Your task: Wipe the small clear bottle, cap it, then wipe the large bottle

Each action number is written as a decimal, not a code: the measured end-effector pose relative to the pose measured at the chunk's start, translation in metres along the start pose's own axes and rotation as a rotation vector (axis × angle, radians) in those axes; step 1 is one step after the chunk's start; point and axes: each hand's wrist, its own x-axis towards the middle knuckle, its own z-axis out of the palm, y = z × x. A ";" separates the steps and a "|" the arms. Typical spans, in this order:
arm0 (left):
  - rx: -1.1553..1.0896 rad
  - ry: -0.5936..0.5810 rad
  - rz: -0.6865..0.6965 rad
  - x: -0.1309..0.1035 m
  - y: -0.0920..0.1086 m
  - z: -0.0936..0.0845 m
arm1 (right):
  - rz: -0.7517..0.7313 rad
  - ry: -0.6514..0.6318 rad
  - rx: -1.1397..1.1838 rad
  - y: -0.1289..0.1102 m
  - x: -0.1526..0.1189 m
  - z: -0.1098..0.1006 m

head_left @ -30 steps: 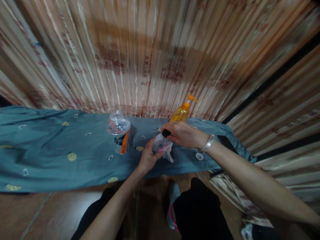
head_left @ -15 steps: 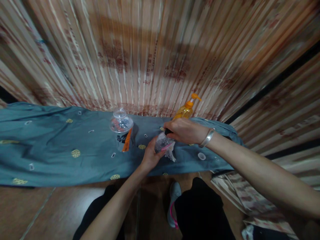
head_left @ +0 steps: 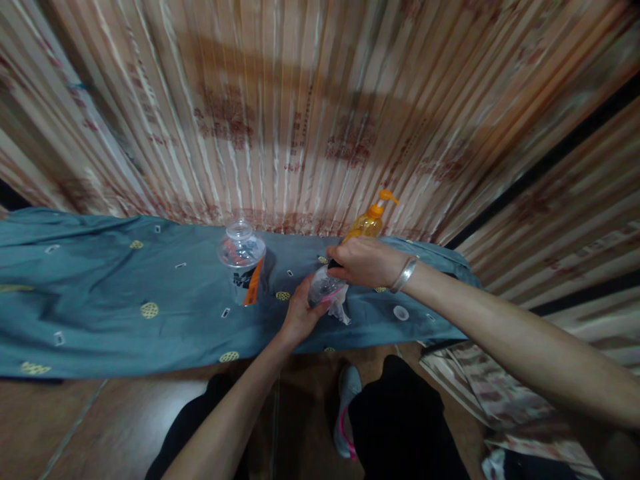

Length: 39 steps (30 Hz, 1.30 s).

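My left hand [head_left: 301, 311] is closed around the side of a clear plastic container [head_left: 324, 285] that has a pink mark. Over its top, my right hand [head_left: 363, 260] is closed on a small black piece [head_left: 334, 265]; whether this is a cap or a handle I cannot tell. A crumpled whitish wrap [head_left: 341, 308] hangs below the container by my left fingers. Just behind my right hand stands an orange pump bottle [head_left: 367, 223], its lower part hidden. To the left is a clear plastic cup with a domed lid [head_left: 246, 272], upright, with an orange and black print.
A small white round lid [head_left: 401, 313] lies right of my hands on the teal patterned cloth [head_left: 180, 293]. A pleated curtain [head_left: 280, 133] rises along the back edge. My legs and a grey shoe [head_left: 349, 407] are below the front edge.
Both hands keep their grip on the container and the black piece. My right hand and wrist have shifted slightly left; the whole view has moved a little.
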 end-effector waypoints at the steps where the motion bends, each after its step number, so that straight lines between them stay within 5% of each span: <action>1: 0.009 0.002 0.004 0.000 0.000 0.000 | 0.025 0.002 -0.016 0.000 0.000 -0.001; 7: 0.010 0.003 -0.008 -0.001 -0.001 0.000 | -0.080 -0.010 0.108 0.003 -0.002 -0.002; 13: 0.018 0.001 -0.006 -0.001 -0.004 0.000 | 0.024 0.031 0.002 0.004 -0.002 0.005; 18: -0.006 0.001 0.015 -0.001 -0.002 0.000 | -0.097 0.054 0.122 0.007 -0.004 0.006; 24: 0.006 0.005 0.051 -0.001 -0.003 0.000 | 0.002 0.069 0.031 0.007 -0.001 0.010; 29: 0.012 0.021 0.027 -0.001 -0.006 0.000 | -0.108 0.082 0.131 0.006 -0.001 0.009; 34: 0.018 0.024 0.061 -0.001 -0.006 0.001 | 0.010 0.103 0.042 0.004 0.000 0.010; 39: 0.010 0.012 0.052 0.000 -0.012 0.002 | -0.102 0.084 0.127 0.006 0.000 0.010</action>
